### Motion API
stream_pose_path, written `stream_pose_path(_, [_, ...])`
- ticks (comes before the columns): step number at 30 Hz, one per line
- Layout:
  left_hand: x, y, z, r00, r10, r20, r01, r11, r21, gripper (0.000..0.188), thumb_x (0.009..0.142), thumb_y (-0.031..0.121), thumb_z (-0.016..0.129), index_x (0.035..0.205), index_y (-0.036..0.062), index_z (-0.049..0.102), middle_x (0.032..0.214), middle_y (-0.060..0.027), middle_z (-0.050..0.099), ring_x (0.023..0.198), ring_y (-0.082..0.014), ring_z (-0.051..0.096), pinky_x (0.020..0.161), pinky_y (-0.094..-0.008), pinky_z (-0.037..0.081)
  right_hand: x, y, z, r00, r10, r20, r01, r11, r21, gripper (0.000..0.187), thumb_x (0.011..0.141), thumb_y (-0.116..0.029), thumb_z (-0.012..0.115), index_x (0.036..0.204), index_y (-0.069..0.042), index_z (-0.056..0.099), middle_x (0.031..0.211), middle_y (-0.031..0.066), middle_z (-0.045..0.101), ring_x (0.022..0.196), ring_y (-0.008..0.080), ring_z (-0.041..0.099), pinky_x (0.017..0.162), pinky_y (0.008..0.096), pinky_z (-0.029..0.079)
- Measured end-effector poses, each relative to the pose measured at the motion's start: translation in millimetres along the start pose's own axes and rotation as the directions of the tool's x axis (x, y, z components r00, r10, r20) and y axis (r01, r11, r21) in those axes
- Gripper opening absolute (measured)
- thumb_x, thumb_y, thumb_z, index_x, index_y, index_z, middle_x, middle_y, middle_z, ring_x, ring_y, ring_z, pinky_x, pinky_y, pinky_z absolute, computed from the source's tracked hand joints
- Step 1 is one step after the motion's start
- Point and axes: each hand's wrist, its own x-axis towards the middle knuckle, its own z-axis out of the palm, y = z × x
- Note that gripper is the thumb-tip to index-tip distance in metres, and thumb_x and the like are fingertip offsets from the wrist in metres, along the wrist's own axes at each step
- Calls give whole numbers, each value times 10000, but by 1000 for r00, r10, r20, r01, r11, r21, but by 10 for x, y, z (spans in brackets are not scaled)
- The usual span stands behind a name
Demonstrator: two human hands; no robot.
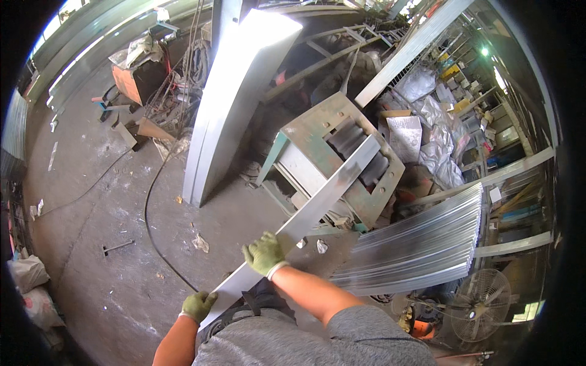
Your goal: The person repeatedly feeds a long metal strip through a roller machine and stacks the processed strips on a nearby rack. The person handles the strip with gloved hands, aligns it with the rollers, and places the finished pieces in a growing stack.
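Observation:
A long flat metal strip runs slantwise from beside my body up to the rollers of a green-and-grey machine. Its far end lies across two dark rollers, and I cannot tell whether it passes between them. My left hand, in a green work glove, grips the strip near its close end. Further along, my right hand, gloved the same way, is closed over the strip's upper left edge. The fingers of both hands are partly hidden.
A pale steel column rises left of the machine. Stacked corrugated metal sheets lie at the right, with a standing fan below them. A black cable curves over the floor at the left, near a small T-shaped metal tool.

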Motion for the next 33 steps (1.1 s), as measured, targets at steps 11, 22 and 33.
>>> stream_pose_path(11, [-988,-1373,-334,990,-68,-121,55,992,-114,572,1010,643,690,1022,94,851,957,-215,798,939,-406,794,831,-489,602,-181,-868,-138,982,70,-176,23,878,478,312,992,-207,752,1242,-23,712,1326,216,716,1239,400,680,1164,515,480])
stream_pose_path(22, [-218,-1159,-369,905,297,-305,-367,908,-203,606,996,705,698,1047,121,856,960,-180,814,950,-386,804,817,-458,617,-124,407,-1650,537,842,53,38,-87,995,673,1107,-464,680,1633,-78,515,1583,44,580,1431,239,538,1206,414,442])
stream_pose_path(33, [143,359,-1369,779,496,-383,-494,862,111,667,996,451,756,1505,43,618,1422,-276,697,1327,-461,667,1110,-495,542,10,158,-1214,561,769,305,31,-388,921,603,974,-503,834,1402,-106,682,1314,53,729,1161,228,700,896,412,596])
